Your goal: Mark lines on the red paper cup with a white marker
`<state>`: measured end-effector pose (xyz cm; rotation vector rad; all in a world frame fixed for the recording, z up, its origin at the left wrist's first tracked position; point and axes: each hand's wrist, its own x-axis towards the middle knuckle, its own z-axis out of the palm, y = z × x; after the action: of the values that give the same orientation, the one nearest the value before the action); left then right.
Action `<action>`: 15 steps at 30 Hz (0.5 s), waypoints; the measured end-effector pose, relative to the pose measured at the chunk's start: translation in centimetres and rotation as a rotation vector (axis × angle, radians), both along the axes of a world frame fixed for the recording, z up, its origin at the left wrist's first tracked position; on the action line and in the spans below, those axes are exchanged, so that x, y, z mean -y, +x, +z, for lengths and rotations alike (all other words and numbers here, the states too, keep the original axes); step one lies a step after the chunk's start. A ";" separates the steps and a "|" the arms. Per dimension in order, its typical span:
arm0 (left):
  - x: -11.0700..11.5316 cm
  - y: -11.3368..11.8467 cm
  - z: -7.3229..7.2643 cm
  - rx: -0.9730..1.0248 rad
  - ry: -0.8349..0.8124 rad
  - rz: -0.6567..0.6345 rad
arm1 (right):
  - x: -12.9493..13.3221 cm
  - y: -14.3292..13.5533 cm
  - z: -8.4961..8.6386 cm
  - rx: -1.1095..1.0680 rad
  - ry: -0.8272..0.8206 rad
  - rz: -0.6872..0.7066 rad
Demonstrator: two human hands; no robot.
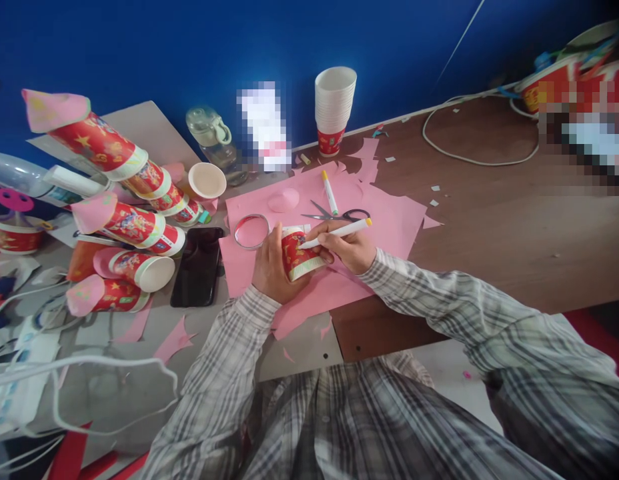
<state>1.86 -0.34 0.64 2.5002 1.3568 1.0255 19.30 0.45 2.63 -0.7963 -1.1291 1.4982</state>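
Observation:
A red patterned paper cup (295,253) lies tilted on its side over the pink paper (389,223). My left hand (275,268) wraps round its left side and holds it. My right hand (352,248) grips a white marker (347,231) with a yellow end, its tip against or very near the cup's red surface. Just behind my hands lie scissors (357,215) with dark handles and a second marker (329,193). A roll of tape (252,231) rests left of the cup, and a pink paper piece (283,200) sits behind it.
Stacked white-rimmed cups (334,110) stand at the back. On the left are a black phone (196,268), an upright open cup (207,181), a clear bottle (217,143) and several red cups with pink paper cones (94,212). White cables (114,362) cross the lower left; another cable (482,160) loops at right.

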 end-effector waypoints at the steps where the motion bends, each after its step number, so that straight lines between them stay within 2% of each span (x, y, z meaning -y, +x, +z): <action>1: 0.0 0.0 0.0 -0.002 -0.002 0.001 | 0.0 0.0 0.0 0.003 0.001 0.005; 15: -0.1 -0.1 -0.1 -0.011 -0.029 0.008 | -0.2 -0.1 0.0 0.012 -0.002 -0.013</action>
<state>1.79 -0.28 0.53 2.4853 1.3756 0.9877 19.23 0.64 2.66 -0.8141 -1.1293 1.4858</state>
